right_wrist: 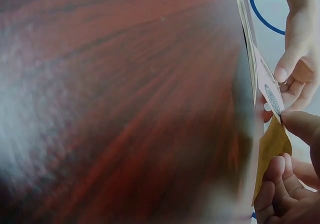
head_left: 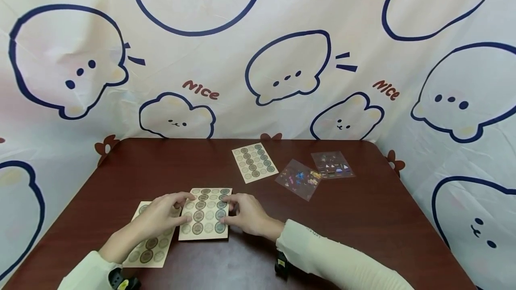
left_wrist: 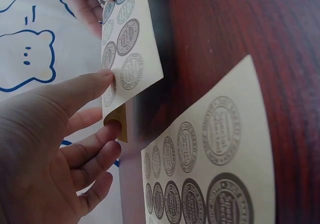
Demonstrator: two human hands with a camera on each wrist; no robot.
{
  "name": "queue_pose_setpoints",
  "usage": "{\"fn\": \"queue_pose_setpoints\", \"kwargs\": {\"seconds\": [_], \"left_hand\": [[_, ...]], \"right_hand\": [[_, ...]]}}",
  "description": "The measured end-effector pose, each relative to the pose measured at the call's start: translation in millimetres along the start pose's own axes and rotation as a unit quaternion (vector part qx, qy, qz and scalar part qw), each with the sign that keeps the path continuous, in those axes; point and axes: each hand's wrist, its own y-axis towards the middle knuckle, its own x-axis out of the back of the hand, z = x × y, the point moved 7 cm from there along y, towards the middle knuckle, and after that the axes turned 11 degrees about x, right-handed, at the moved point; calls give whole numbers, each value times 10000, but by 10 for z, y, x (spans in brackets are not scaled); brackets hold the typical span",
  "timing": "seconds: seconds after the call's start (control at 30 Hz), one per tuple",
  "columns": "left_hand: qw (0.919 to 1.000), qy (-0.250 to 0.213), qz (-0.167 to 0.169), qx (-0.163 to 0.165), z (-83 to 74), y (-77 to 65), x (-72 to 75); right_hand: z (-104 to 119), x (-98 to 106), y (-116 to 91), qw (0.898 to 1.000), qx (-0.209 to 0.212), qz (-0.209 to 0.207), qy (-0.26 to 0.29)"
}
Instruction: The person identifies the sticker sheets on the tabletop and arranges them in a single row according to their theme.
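A cream sheet of round stickers (head_left: pixel 208 211) is held between both hands over the table. At its left edge, my left hand (head_left: pixel 161 211) pinches it with the thumb on top and fingers beneath. My right hand (head_left: pixel 250 215) grips the opposite edge the same way. In the left wrist view the held sheet (left_wrist: pixel 131 59) stands raised, its near corner curling to show a yellow underside. The right wrist view shows the yellow backing (right_wrist: pixel 274 144) bent between the right thumb and fingers. A second sticker sheet (head_left: pixel 147 254) lies partly under my left forearm.
Farther back on the brown table (head_left: pixel 342 227) lies another round-sticker sheet (head_left: pixel 255 162). To its right are two clear sheets, one with colourful bits (head_left: pixel 299 180) and one with small shiny shapes (head_left: pixel 332 164). A printed cloth (head_left: pixel 225 66) hangs behind the table.
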Motion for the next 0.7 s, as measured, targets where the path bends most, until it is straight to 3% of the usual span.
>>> {"fn": "queue_pose_setpoints", "kwargs": {"seconds": [0.7], "left_hand": [[9995,37,271,154,72,-135,-100]], "right_hand": [[64,-173,-123,9991,71,370,-215]]}}
